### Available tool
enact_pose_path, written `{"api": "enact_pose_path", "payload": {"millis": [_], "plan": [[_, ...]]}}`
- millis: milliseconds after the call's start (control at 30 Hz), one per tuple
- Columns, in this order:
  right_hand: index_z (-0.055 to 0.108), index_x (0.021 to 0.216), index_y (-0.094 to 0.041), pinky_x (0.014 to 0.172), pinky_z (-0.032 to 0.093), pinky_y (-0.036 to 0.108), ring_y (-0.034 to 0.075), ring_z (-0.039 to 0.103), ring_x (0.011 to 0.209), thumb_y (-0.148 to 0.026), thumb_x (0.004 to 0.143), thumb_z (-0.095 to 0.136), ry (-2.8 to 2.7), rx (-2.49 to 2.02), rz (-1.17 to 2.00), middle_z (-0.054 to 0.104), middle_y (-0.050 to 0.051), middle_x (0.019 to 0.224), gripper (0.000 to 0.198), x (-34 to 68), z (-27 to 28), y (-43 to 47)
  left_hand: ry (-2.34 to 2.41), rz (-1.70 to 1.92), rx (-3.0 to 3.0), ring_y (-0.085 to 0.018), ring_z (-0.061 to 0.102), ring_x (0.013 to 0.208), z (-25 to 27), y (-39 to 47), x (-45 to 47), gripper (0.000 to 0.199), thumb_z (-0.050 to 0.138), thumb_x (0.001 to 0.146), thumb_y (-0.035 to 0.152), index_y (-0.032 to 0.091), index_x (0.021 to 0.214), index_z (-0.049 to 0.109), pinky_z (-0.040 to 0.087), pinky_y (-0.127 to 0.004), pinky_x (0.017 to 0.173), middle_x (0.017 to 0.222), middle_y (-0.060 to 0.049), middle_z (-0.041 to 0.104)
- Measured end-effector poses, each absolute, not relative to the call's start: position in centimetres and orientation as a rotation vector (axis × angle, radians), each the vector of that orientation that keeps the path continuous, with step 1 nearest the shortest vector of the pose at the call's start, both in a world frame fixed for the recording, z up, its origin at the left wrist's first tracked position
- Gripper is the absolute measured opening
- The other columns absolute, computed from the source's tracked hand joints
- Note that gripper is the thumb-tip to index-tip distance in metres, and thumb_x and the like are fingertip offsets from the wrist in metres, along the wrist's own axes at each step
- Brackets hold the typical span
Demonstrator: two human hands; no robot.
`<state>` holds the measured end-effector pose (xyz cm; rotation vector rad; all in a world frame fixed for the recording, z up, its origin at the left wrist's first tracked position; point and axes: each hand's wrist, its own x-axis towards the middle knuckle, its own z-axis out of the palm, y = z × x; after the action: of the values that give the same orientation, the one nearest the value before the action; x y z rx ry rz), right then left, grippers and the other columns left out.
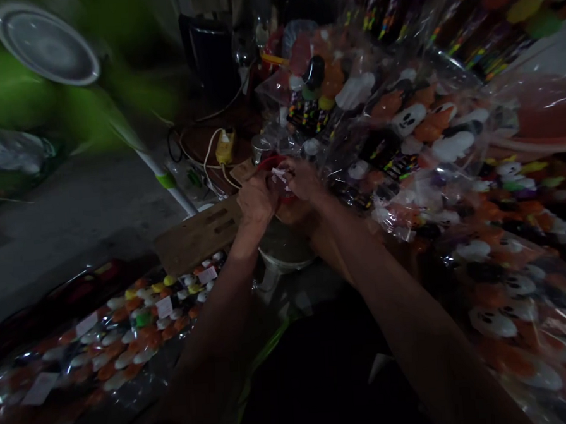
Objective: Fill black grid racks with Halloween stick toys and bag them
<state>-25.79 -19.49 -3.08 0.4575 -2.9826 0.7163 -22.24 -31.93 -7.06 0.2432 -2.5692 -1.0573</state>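
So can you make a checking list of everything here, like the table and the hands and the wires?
Surface: wooden board, dim, partly covered.
Job's things: small white slip pinched between both hands over something red; what the red thing is cannot be told.
Clutter: cellophane packs of ghost and pumpkin shapes piled at right; flat packs with white labels at lower left; pale tub below the hands.
Hands: left hand and right hand, fingers closed on the slip.
Cables: white cords at a yellow plug block.
Surroundings: standing fan, blurred green wall.
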Motion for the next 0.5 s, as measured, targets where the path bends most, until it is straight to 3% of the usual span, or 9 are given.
{"api": "enact_pose_path", "payload": {"millis": [133,200,367,500], "plan": [[0.072,0.117,-0.018,0.105,0.049,0.035,0.021,0.065,0.115,-0.009,0.092,0.046,-2.993,0.457,0.714,0.074,0.007,0.124,0.037,-25.7,-2.6,-19.3,-2.435,-1.062,0.190,-0.035,0.067,0.111,-7.2,-31.8,-22.3,0.041,0.057,0.086,0.025,0.022,0.126,0.067,0.052,-0.055,0.104,0.115,-0.015,0.073],[0.073,0.116,-0.018,0.106,0.048,0.034,0.020,0.064,0.117,-0.007,0.092,0.045,-2.977,0.444,0.707,0.073,0.006,0.126,0.038,-25.7,-2.5,-19.3,-2.417,-1.074,0.137,-0.033,0.065,0.117,-7.2,-32.0,-22.5,0.043,0.057,0.085,0.024,0.024,0.127,0.066,0.052,-0.052,0.107,0.122,-0.012,0.071],[0.071,0.118,-0.018,0.103,0.049,0.033,0.020,0.064,0.114,-0.013,0.096,0.045,-2.970,0.401,0.739,0.072,0.007,0.126,0.034,-25.7,-2.9,-19.4,-2.631,-1.066,0.217,-0.040,0.069,0.105,-7.0,-32.6,-23.0,0.026,0.060,0.087,0.026,0.021,0.108,0.074,0.054,-0.058,0.097,0.095,-0.015,0.072],[0.066,0.128,-0.015,0.106,0.049,0.034,0.021,0.063,0.118,-0.013,0.097,0.040,-2.992,0.422,0.675,0.068,0.009,0.131,0.041,-25.9,-3.6,-19.4,-2.656,-1.054,0.210,-0.040,0.069,0.109,-7.0,-32.7,-23.2,0.026,0.059,0.089,0.032,0.021,0.106,0.075,0.052,-0.058,0.100,0.101,-0.016,0.073]]}}
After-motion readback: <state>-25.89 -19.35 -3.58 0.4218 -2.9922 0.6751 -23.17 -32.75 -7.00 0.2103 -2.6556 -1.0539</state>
